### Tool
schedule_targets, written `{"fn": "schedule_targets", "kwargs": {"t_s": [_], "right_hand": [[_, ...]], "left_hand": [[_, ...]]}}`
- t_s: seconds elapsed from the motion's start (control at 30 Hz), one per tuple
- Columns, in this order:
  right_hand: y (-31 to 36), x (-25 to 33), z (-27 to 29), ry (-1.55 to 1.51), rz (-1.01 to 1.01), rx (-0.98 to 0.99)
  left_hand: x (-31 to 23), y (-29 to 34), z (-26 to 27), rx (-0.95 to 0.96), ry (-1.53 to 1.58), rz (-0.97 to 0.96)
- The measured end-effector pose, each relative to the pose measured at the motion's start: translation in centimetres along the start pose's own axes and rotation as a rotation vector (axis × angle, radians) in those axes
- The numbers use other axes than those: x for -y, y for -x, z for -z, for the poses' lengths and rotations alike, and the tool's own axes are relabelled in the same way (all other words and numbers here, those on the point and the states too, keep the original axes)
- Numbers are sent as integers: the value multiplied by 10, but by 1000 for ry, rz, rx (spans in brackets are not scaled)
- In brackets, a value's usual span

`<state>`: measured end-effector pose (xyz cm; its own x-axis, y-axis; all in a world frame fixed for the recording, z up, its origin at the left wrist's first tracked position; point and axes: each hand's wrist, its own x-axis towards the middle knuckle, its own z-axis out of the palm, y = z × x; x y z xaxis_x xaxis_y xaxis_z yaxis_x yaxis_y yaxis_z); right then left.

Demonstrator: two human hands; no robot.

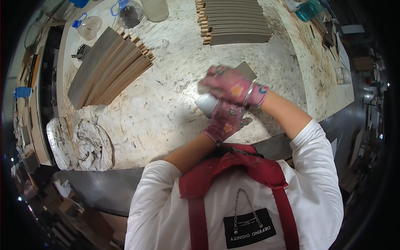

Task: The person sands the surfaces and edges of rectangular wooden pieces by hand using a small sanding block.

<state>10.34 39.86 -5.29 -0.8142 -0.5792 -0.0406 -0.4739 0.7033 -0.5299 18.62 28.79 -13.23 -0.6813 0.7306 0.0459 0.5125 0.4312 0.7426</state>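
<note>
Both my hands wear pink flowered gloves and are crossed over the middle of the workbench (166, 133). My left hand (225, 121) is closed on a short grey wooden board (206, 104), its thumb sticking out to the right and its other fingers largely hidden. A small wooden peg shows at the board's left end. Above it, my right hand (229, 85) lies across the board, smeared by motion; whether its fingers grip anything does not show. Another grey corner (246, 70) juts out behind the right hand.
Grey boards with wooden pegs lie in a fanned stack (110, 71) at left and a neat row (237, 23) at the back. Plastic jugs (130, 14) stand at the far left, a teal bottle (309, 10) far right. Crumpled white cloth (92, 143) rests by the front left edge.
</note>
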Motion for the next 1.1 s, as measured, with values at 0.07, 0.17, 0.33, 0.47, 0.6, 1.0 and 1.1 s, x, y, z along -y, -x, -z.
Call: {"fn": "schedule_targets", "kwargs": {"t_s": [0.07,0.17,0.33,0.47,0.6,1.0,1.1], "right_hand": [[12,-26,19,192,-92,-36],[11,-4,37,189,58,21],[13,24,0,140,420,201],[-14,4,-11,242,467,140],[-22,-13,21,11,63,-108],[36,-30,-36,-763,-364,-856],[74,-74,-31,-978,-558,-1117]], "left_hand": [[-13,-5,21,-120,-423,-191],[-12,-5,23,-42,-282,-141],[0,8,-9,25,-24,-7],[-18,-6,29,319,-134,94],[-12,-6,36,-200,-307,-251],[15,-4,75,-399,-339,-189],[17,-10,67,-196,-373,-76]]}}
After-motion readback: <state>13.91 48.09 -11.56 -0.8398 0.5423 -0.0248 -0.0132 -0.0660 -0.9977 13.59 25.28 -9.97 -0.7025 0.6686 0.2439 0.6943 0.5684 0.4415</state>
